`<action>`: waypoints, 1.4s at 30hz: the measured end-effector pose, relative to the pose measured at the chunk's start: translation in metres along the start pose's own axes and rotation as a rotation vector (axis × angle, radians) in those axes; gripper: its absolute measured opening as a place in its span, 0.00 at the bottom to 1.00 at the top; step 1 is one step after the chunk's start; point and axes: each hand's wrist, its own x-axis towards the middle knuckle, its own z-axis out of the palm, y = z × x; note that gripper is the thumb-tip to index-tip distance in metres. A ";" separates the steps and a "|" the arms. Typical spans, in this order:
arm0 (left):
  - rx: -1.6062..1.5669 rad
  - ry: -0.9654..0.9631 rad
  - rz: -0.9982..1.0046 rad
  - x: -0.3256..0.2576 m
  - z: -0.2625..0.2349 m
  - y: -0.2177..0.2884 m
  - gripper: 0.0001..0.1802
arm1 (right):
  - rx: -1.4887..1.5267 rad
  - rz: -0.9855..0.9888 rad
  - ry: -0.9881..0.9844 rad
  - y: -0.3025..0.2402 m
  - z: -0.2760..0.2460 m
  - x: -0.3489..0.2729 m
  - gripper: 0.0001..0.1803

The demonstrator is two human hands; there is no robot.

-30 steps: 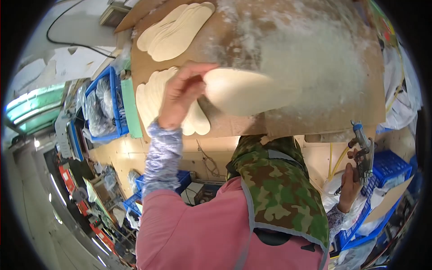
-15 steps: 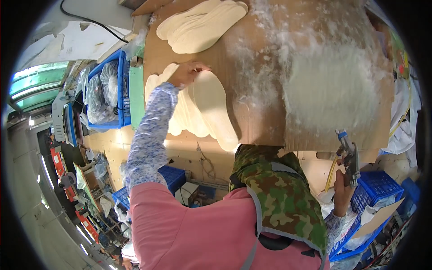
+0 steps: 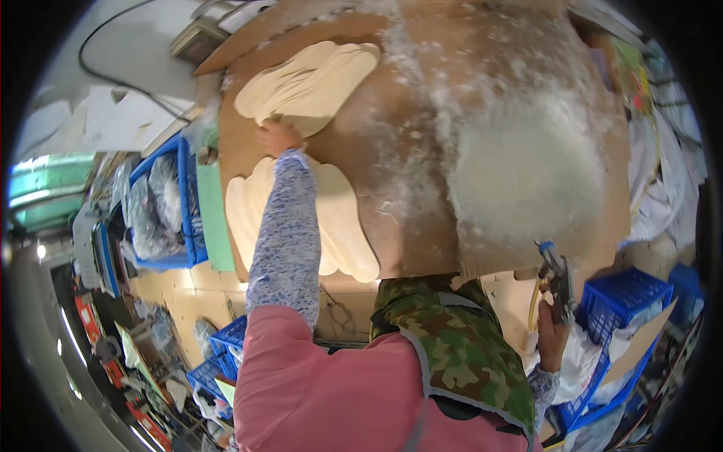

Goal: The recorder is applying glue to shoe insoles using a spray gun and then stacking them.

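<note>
Two groups of pale cream, foot-shaped insoles lie overlapping on a brown cardboard-covered table. My left hand is at the near edge of the far insoles, its fingers curled at the rim of one. Under and beside my left forearm, the near insoles are fanned out side by side, partly hidden by the sleeve. Low on the right, just off the table's front edge, my right hand is wrapped round a metal spray gun. Its blue-ringed tip points toward the table, and a yellow hose runs beside it.
A whitish, fuzzy coated patch covers the cardboard's right side. At the left stands a blue crate of plastic-wrapped things. Another blue crate with white bags and a cardboard flap is by my right arm. A camouflage apron hangs at the table's front.
My left hand has moved from the near insoles to the far ones. The right hand still holds the spray gun low at the right. The view has shifted slightly.
</note>
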 end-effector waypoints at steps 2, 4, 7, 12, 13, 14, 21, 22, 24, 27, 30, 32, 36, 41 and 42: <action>0.168 0.044 0.156 0.034 0.006 -0.047 0.20 | -0.002 -0.079 -0.007 -0.004 -0.001 0.003 0.14; 0.083 -0.118 0.288 0.052 -0.011 -0.069 0.17 | -0.062 -0.117 -0.008 0.001 -0.004 0.010 0.15; -0.178 -0.381 0.464 0.036 -0.068 0.000 0.18 | -0.160 -0.008 0.032 -0.010 -0.013 0.010 0.14; -1.173 -0.617 0.302 -0.015 -0.231 0.109 0.12 | 0.037 -0.039 0.029 -0.002 -0.036 0.011 0.14; -1.175 -0.626 0.310 -0.029 -0.258 0.134 0.12 | 0.090 -0.019 0.014 0.000 -0.041 0.011 0.15; -1.256 -0.731 0.326 -0.041 -0.280 0.155 0.13 | 0.130 -0.026 0.021 0.002 -0.042 0.010 0.15; -1.417 -1.287 0.396 -0.179 -0.234 0.256 0.12 | 0.078 0.028 0.032 0.036 -0.089 0.001 0.16; -1.415 -1.401 0.265 -0.203 -0.216 0.261 0.11 | 0.043 0.054 0.022 0.040 -0.093 -0.002 0.17; -1.149 -1.237 0.367 -0.243 -0.171 0.253 0.11 | 0.013 0.078 -0.001 0.044 -0.097 -0.003 0.18; -0.973 -0.995 0.645 -0.285 -0.135 0.234 0.15 | 0.143 0.080 0.017 0.038 -0.093 -0.002 0.17; -1.063 -1.189 0.228 -0.299 -0.149 0.226 0.20 | 0.038 -0.083 -0.069 0.030 -0.085 0.008 0.17; -1.083 -1.230 0.188 -0.301 -0.143 0.221 0.22 | 0.023 -0.131 -0.101 0.015 -0.073 0.016 0.18; -1.123 -1.269 0.123 -0.300 -0.142 0.220 0.24 | -0.026 -0.292 -0.152 0.000 -0.049 0.033 0.17; -1.074 -1.218 0.171 -0.300 -0.128 0.210 0.23 | 0.035 -0.314 -0.202 0.003 -0.026 0.041 0.13; -1.065 -1.219 0.181 -0.300 -0.127 0.210 0.23 | 0.033 -0.311 -0.205 0.002 -0.026 0.043 0.13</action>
